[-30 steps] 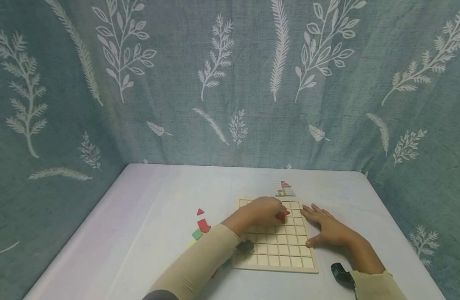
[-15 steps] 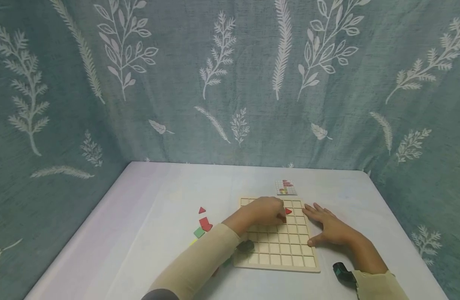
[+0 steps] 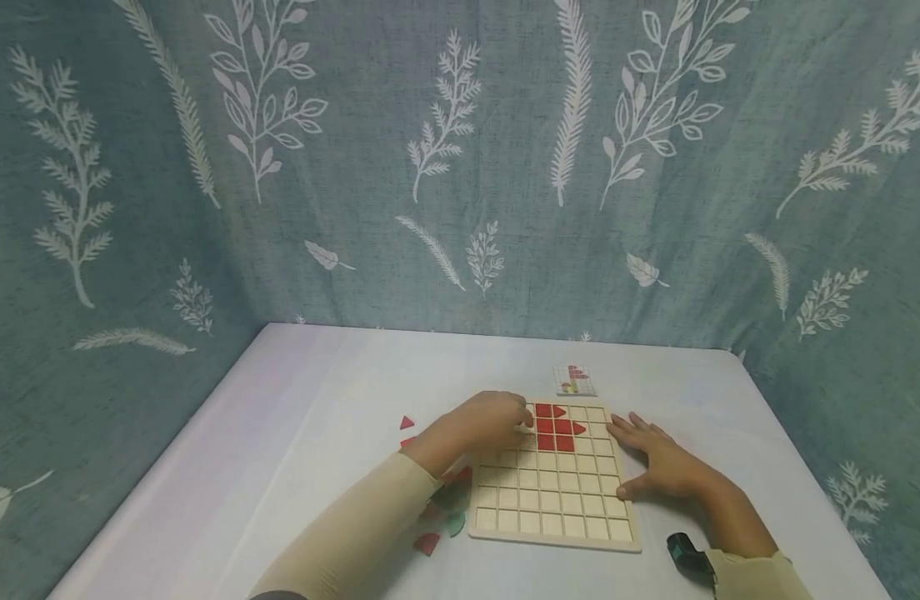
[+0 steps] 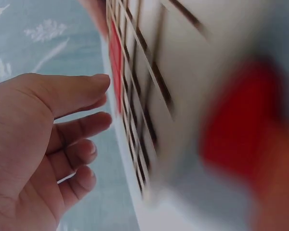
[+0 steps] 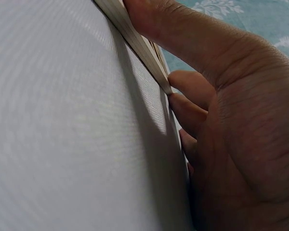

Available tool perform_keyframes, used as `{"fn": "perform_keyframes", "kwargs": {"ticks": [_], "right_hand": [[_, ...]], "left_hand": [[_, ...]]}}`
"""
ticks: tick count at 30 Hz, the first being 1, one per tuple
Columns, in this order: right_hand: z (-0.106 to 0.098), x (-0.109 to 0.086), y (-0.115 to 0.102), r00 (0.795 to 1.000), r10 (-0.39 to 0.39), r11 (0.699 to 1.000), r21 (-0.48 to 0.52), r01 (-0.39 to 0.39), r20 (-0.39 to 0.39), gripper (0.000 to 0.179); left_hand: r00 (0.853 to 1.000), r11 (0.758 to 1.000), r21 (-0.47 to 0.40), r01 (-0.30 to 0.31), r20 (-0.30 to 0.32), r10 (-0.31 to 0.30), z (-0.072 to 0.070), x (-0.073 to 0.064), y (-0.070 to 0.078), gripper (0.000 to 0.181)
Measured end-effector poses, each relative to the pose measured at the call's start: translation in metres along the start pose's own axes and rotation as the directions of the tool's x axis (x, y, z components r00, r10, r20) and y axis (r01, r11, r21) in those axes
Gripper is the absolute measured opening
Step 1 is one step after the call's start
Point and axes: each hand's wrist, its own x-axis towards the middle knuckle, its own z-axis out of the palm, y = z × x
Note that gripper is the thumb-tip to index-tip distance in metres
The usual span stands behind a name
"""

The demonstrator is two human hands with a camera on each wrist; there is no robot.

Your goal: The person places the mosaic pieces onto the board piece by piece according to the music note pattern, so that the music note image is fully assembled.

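Observation:
A wooden grid board (image 3: pixel 550 502) lies on the white table, with several red tiles (image 3: pixel 555 427) set in its upper cells, two of them ending in triangle points. Over the board's upper left part is my left hand (image 3: pixel 484 423). In the left wrist view the left hand (image 4: pixel 26 139) has loosely bent fingers, a gap between thumb and index, and no piece between them. My right hand (image 3: pixel 658 462) rests against the board's right edge, fingers spread. From the right wrist view, the thumb of the right hand (image 5: pixel 250 96) lies on the frame and its fingertips touch the side.
Behind the board lies a small pattern card (image 3: pixel 575 381) with a coloured grid picture. Left of the board are loose pieces: a red triangle (image 3: pixel 407 422), a red quarter-round piece (image 3: pixel 427 544) and a green piece (image 3: pixel 456 523). My left forearm covers part of this pile.
My left hand has let go of a red piece beside the triangle tile and moved left across the board, uncovering the red tiles. The right hand stays at the board's edge.

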Motion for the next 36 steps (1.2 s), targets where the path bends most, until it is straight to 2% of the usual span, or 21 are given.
{"fn": "perform_keyframes", "kwargs": {"ticks": [4,8,13,16,18,23,28,31,33,36], "right_hand": [[0.001,-0.001,0.000,1.000,-0.009,1.000,-0.011,0.009,0.005,0.115],[-0.001,-0.002,0.000,1.000,-0.016,1.000,-0.016,0.016,-0.004,0.115],[-0.002,-0.003,0.001,1.000,-0.026,1.000,-0.015,0.026,-0.011,0.115],[-0.001,-0.002,0.001,0.999,-0.039,0.999,-0.013,0.039,-0.006,0.115],[0.000,-0.002,0.001,0.999,-0.044,0.999,-0.013,0.044,-0.006,0.115],[0.000,-0.003,0.000,0.999,-0.033,0.999,-0.009,0.033,-0.009,0.115],[0.000,-0.004,0.000,1.000,-0.026,1.000,-0.012,0.026,-0.008,0.115],[0.000,-0.003,0.000,1.000,-0.022,1.000,-0.012,0.022,-0.008,0.115],[0.000,-0.002,0.000,1.000,-0.018,1.000,-0.009,0.018,-0.008,0.115],[0.001,-0.001,-0.001,1.000,-0.019,1.000,-0.008,0.018,-0.005,0.115]], "left_hand": [[0.998,0.998,0.008,0.064,-0.018,-0.064,-0.004,-0.035,-0.022,0.021],[0.986,0.987,-0.006,0.162,-0.034,-0.162,-0.005,-0.065,-0.043,0.020],[0.948,0.946,-0.066,0.319,-0.003,-0.320,0.000,-0.091,-0.062,0.020],[0.926,0.920,-0.104,0.378,0.026,-0.377,0.002,-0.104,-0.068,0.021],[0.924,0.916,-0.122,0.381,0.036,-0.380,0.001,-0.111,-0.072,0.020],[0.937,0.927,-0.134,0.350,0.038,-0.348,-0.003,-0.125,-0.079,0.023],[0.920,0.910,-0.140,0.391,0.085,-0.383,-0.001,-0.132,-0.085,0.022],[0.916,0.907,-0.143,0.397,0.115,-0.383,0.001,-0.133,-0.088,0.019],[0.924,0.913,-0.150,0.379,0.121,-0.363,0.001,-0.132,-0.088,0.018],[0.944,0.935,-0.141,0.325,0.112,-0.311,0.000,-0.128,-0.089,0.016]]}}
